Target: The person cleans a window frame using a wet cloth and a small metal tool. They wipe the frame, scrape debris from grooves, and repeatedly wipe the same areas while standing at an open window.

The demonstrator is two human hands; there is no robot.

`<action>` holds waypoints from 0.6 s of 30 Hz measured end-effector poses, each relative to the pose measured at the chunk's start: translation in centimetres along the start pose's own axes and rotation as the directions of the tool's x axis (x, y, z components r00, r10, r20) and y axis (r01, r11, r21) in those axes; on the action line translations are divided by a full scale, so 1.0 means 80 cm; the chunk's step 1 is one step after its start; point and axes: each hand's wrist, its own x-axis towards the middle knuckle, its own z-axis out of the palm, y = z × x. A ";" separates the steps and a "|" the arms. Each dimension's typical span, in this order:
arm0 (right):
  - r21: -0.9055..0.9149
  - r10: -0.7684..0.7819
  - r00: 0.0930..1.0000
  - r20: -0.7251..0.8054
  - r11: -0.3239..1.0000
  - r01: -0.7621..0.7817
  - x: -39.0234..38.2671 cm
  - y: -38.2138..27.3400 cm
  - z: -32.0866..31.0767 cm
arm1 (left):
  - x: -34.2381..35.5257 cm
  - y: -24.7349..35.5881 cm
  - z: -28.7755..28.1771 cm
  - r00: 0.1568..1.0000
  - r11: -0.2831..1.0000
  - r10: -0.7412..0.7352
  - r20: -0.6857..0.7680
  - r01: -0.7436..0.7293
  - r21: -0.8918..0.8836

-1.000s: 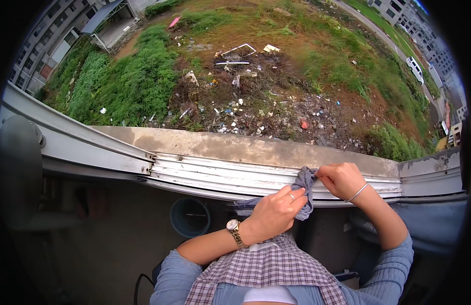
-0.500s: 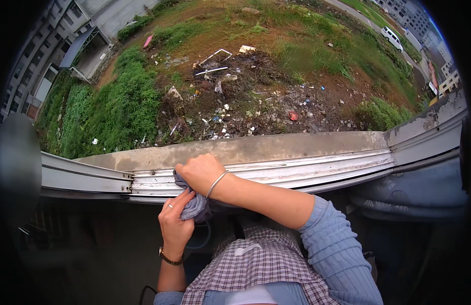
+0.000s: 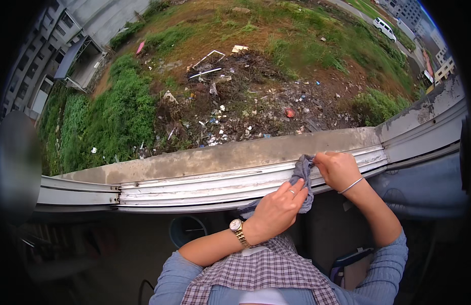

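Both hands on the cloth [image 3: 302, 175] now: the left hand [image 3: 277, 208] clutches its lower end, the right hand [image 3: 338, 169] pinches the top, pressing it onto the white track [image 3: 205, 185], seemingly in a groove. Concrete ledge [image 3: 220, 157] just beyond.

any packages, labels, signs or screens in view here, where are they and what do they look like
No screen or readable label shows near the hands.
Small yellow sign-like panel: far upper right by the roadside buildings, too small to tell more.
Pale litter scraps: scattered on the dirt patch below the ledge, white and grey, possibly wrappers.
Grey cloth: held by left hand and right hand over the white window track; no tag visible.
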 end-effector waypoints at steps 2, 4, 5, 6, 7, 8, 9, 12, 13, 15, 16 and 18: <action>0.051 0.037 0.996 -0.079 0.998 -0.033 -0.018 0.017 -0.003 | 0.024 0.008 0.028 0.998 0.999 0.042 0.039 -0.042 0.006; 0.033 0.041 0.995 -0.095 0.999 -0.038 -0.023 0.021 -0.002 | 0.031 0.009 0.029 0.997 0.999 0.041 0.061 -0.040 -0.011; -0.006 0.041 0.997 -0.069 0.999 -0.042 -0.019 0.019 -0.004 | 0.025 0.006 0.021 0.997 1.000 0.023 0.075 -0.022 -0.020; -0.042 0.045 0.998 -0.040 0.998 -0.046 -0.018 0.016 -0.003 | 0.017 0.002 0.013 0.996 0.999 0.004 0.093 -0.001 -0.033; -0.009 0.035 0.998 -0.044 0.999 -0.035 -0.016 0.014 -0.001 | 0.008 -0.003 0.006 0.996 0.999 0.000 0.088 0.004 -0.040; 0.024 0.021 0.999 -0.048 1.000 -0.020 -0.013 0.011 0.002 | -0.005 -0.007 -0.002 0.997 0.999 -0.007 0.081 0.011 -0.046; 0.054 0.009 0.999 -0.053 0.999 -0.006 -0.010 0.007 0.005 | -0.019 -0.010 -0.010 0.997 0.998 -0.012 0.072 0.015 -0.053; 0.123 -0.149 0.987 -0.067 0.980 0.156 0.028 -0.059 0.026 | -0.057 -0.018 -0.032 0.992 0.993 -0.106 0.064 0.109 -0.052; 0.099 -0.152 0.988 0.017 0.984 0.149 0.043 -0.079 0.027 | -0.070 -0.019 -0.041 0.988 0.989 -0.139 0.062 0.142 -0.049; 0.042 -0.190 0.977 0.098 0.981 0.187 0.070 -0.110 0.026 | -0.093 -0.024 -0.061 0.978 0.978 -0.210 -0.006 0.209 -0.025; 0.037 -0.209 0.971 0.119 0.978 0.206 0.080 -0.124 0.027 | -0.108 -0.030 -0.070 0.972 0.973 -0.232 -0.036 0.232 0.002; 0.085 -0.249 0.962 0.113 0.967 0.240 0.094 -0.157 0.035 | -0.139 -0.039 -0.085 0.954 0.960 -0.274 -0.124 0.280 0.025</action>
